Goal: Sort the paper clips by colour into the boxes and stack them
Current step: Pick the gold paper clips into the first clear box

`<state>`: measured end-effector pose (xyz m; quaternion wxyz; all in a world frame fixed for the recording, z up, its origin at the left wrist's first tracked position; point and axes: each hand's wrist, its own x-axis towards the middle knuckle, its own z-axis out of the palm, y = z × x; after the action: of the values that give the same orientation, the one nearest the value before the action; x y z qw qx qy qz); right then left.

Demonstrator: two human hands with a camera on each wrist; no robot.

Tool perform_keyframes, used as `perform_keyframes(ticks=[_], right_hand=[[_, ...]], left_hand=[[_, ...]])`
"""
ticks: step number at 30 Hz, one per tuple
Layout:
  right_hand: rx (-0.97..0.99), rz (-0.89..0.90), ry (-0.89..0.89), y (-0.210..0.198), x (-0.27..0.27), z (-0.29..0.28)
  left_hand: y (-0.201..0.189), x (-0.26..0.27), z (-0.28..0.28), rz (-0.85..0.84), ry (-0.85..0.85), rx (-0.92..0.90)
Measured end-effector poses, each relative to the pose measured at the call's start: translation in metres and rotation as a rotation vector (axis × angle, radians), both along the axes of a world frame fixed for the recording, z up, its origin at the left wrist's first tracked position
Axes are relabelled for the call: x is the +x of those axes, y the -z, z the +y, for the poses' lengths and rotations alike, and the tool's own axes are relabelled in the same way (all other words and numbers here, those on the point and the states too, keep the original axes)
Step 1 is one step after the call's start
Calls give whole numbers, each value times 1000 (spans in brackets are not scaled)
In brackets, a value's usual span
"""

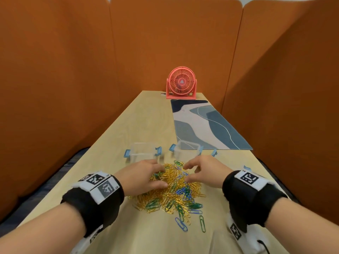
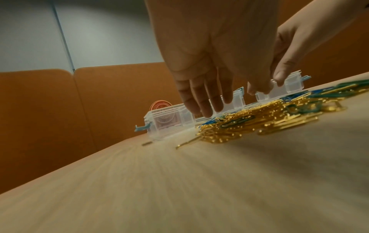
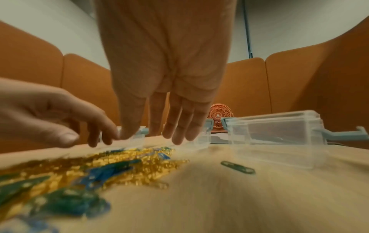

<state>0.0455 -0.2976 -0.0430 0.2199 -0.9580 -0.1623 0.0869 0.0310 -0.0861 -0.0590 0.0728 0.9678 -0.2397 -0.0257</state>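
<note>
A pile of gold, green and blue paper clips [image 1: 174,191] lies on the wooden table [image 1: 146,235]. Behind it stand clear boxes with blue latches, one at the left [image 1: 143,153] and one in the middle [image 1: 186,150]. A third box [image 3: 279,134] stands further right, mostly hidden by my right wrist in the head view. My left hand [image 1: 158,176] hovers over the pile's left part with fingers spread and relaxed, holding nothing. My right hand [image 1: 187,173] hangs over the pile's far right part, thumb and fingers apart, also empty. A lone green clip [image 3: 237,167] lies near the third box.
A pink desk fan [image 1: 181,83] stands at the table's far end, with a blue and white patterned mat [image 1: 205,123] in front of it. Orange partition walls [image 1: 55,88] close in the left, right and back. The table drops off at its left and right edges.
</note>
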Motion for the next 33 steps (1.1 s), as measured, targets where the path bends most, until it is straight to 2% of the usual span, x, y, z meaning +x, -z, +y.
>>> perform_keyframes(ticks=[6,10,13,16,21,25,29,33], right_hand=[[-107,47,-55,7,-1,11],[-247,44,-130,6,-4,13],[-211,18,-140,7,-3,11],[-183,-19,-131,11,0,11],[-195,-78,-88,13,1,12],[-157,-133,-117,9,-2,14],[-97,-173,-140,9,-5,16],[-144,-116,-150,11,-5,19]], left_hand=[[7,10,-6,63,14,6],[14,11,-20,72,18,7],[16,10,-22,39,2,-74],[10,12,-11,79,-31,-134],[-8,11,13,21,-112,-275],[-10,4,25,36,-198,-366],[-9,0,28,72,-179,-351],[-7,-2,22,60,-119,-256]])
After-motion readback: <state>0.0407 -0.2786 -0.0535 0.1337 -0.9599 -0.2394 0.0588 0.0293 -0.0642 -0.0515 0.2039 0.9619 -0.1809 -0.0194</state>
